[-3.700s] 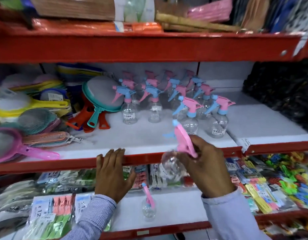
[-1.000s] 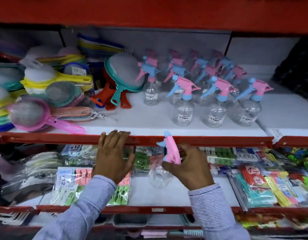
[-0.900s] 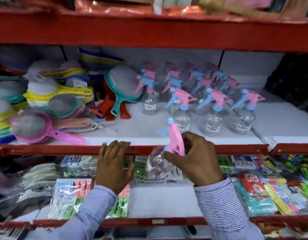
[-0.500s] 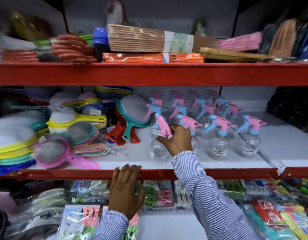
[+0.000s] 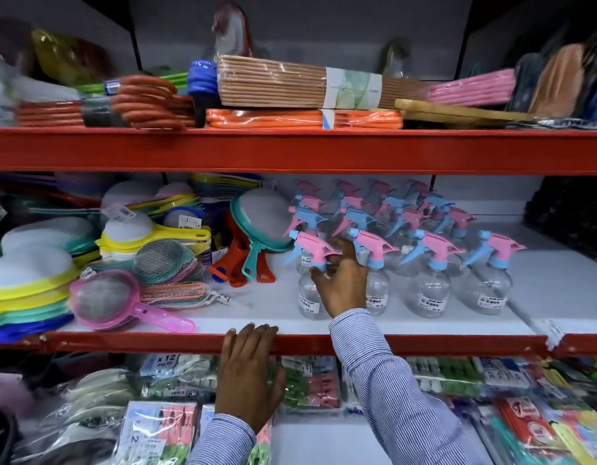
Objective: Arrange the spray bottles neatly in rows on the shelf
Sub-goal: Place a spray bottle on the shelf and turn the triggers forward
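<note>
Clear spray bottles with pink and blue trigger heads stand in rows on the white middle shelf (image 5: 357,325). At the left end of the front row is one spray bottle (image 5: 309,290), upright on the shelf. My right hand (image 5: 340,280) grips its neck just under the pink head. Three more front-row bottles (image 5: 431,286) stand to its right, and several others fill the rows behind (image 5: 391,209). My left hand (image 5: 248,367) rests flat on the red front rail (image 5: 122,342), its fingers hooked over the edge.
Plastic strainers (image 5: 122,297) and stacked sieves (image 5: 32,290) crowd the shelf's left half. Teal and orange strainers (image 5: 257,236) lean just left of the bottles. A red upper shelf beam (image 5: 290,149) runs overhead. Packaged goods (image 5: 163,427) fill the shelf below.
My right hand lifted the bottle from below the rail up onto the middle shelf and set it upright at the left of the front row. The view tilted upward.
</note>
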A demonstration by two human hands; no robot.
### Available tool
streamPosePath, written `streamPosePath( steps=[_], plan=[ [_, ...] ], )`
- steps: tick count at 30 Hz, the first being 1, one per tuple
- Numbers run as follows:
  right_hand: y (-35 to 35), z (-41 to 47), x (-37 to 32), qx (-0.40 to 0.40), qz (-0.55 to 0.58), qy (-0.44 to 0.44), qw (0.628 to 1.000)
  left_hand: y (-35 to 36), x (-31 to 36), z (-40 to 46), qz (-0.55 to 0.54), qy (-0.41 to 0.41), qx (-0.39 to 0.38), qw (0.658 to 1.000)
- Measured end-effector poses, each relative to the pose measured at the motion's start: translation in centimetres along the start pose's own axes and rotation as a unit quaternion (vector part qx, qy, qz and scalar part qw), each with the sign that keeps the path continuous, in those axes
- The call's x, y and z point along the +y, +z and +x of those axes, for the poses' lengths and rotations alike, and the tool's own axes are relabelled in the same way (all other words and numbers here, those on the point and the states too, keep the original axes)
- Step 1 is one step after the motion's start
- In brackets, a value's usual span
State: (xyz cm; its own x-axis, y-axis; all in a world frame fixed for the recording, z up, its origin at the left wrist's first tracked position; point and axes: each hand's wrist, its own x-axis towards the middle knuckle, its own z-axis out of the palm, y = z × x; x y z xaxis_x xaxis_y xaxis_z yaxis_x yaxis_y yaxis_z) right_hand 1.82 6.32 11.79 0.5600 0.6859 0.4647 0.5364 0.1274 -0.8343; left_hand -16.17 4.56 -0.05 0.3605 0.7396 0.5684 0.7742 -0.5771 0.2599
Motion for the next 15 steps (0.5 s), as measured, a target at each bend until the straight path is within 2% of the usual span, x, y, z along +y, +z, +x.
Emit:
streamPosePath(
  steps=[6,9,12,15],
  plan=[
    [-1.6,-1.5,0.2,0.010,0.038,-0.020,0.999,-0.6,0.3,0.3,0.013,-0.014,-0.005,1.000],
    [-3.4,-3.4,2.0,0.020,0.008,-0.016,1.000,-2.4,1.5,2.1,-0.011,-0.065,-0.003,0.998],
    [-3.6,-3.6,4.3,-0.032,-0.029,0.029,0.999,-3.1,2.8,5.4,-0.131,-0.134,-0.037,0.982],
    [-3.0,-2.7,5.3,-0.110,-0.048,0.058,0.991,-1.9,3.8,8.5,-0.272,-0.161,-0.083,0.945]
  ],
)
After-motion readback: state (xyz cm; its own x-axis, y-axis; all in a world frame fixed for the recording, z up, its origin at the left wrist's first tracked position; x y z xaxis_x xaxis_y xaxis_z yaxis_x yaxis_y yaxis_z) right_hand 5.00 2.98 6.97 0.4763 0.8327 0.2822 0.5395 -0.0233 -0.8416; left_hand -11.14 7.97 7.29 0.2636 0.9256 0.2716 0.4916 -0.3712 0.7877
